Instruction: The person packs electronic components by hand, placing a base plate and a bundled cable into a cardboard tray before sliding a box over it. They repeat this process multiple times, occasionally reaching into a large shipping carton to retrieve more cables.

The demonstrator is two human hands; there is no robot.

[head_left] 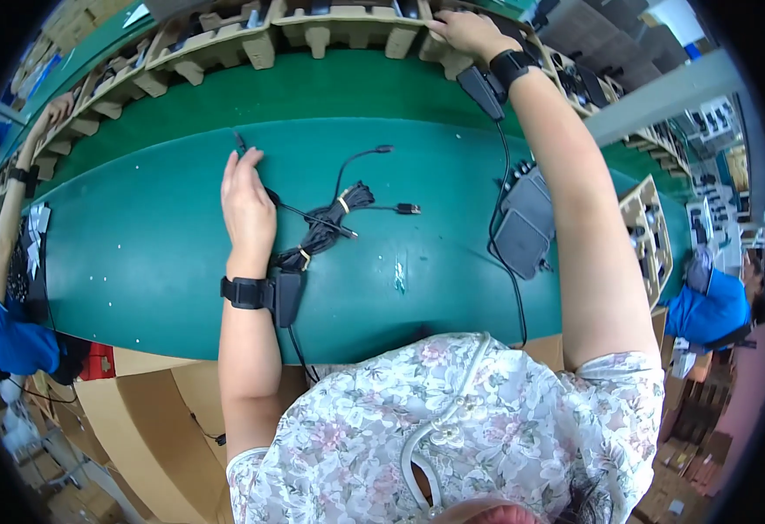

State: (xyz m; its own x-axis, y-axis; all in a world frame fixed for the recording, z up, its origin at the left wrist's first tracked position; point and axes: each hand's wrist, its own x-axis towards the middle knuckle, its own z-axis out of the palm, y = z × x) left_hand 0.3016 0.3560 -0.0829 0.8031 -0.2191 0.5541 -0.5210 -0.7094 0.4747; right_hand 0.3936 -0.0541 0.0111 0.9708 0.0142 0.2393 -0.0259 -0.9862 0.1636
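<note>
My left hand (250,205) is over the green work surface, its fingers pressed together around a black cable. One plug (239,140) of that cable sticks out past the fingertips. Right of the hand lies a coiled black cable bundle (320,229), tied with pale bands, with a USB plug (409,209) and another cable end (384,149) loose. My right hand (472,33) reaches to the far side, fingers over the edge of a brown moulded pulp tray (463,58); their tips are partly hidden. Each wrist wears a black strap with a corded box.
Black adapter-like boxes (524,227) lie under my right forearm. Another pulp tray (646,236) stands at the right edge. A row of filled trays (348,24) lines the far side. A cardboard box (138,428) stands below left. Co-workers in blue (16,336) are on both sides.
</note>
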